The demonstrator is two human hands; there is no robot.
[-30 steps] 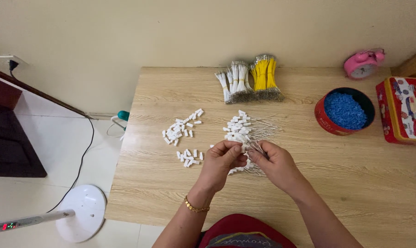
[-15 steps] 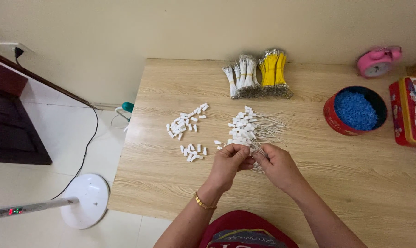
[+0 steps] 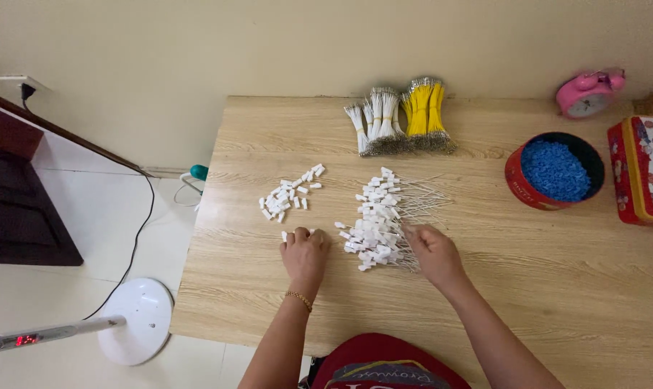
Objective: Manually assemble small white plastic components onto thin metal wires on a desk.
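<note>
1. The counter (image 3: 283, 137) was pale wood with a streaked grain.
2. The small connectors (image 3: 289, 196) were white.
3. Wire bundles (image 3: 402, 115) were white and yellow.
4. The round tin (image 3: 517, 184) was red, its beads (image 3: 555, 169) blue.
5. The clock (image 3: 588, 94) was pink.

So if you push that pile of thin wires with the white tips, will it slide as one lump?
Probably not. The wire pile is many loose thin strands fanned out on the wooden table, so they would likely scatter. They look light and bendy, and the white tips may snag each other. The right hand touches the pile's edge.
</note>
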